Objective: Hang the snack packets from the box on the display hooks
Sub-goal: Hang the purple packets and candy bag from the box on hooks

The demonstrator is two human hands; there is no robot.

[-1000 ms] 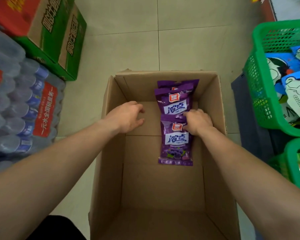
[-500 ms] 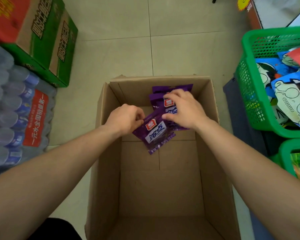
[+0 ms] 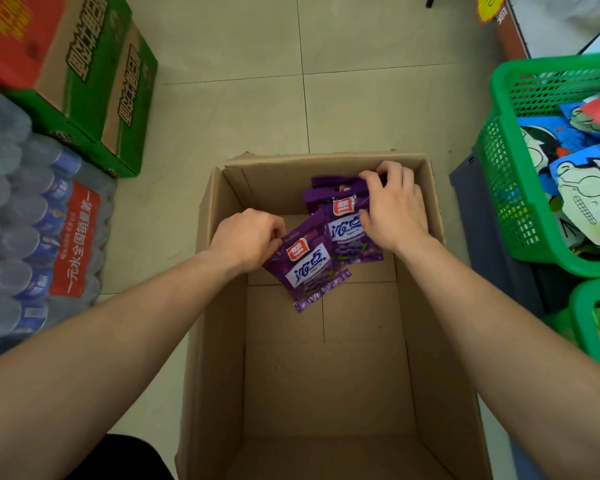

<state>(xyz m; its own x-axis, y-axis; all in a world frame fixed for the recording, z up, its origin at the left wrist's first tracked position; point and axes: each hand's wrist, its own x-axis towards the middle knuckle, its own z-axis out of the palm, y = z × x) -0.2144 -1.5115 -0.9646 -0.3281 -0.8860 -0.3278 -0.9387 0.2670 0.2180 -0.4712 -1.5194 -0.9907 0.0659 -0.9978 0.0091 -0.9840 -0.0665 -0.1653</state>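
Both forearms enter from the lower corners of the frame and reach into the open cardboard box (image 3: 219, 341) at centre. The left hand (image 3: 248, 237), fingers curled, pinches the upper corner of a tilted purple packet (image 3: 309, 271) at mid-frame. Just right of it, the right hand (image 3: 394, 207) curls its fingers over the top edge of the stacked purple packets (image 3: 342, 220) at the box's far end. Shrink-wrapped water bottles (image 3: 32, 237) and a green carton (image 3: 94, 81) stand at left, and green baskets (image 3: 499, 161) of snack bags stand at right.
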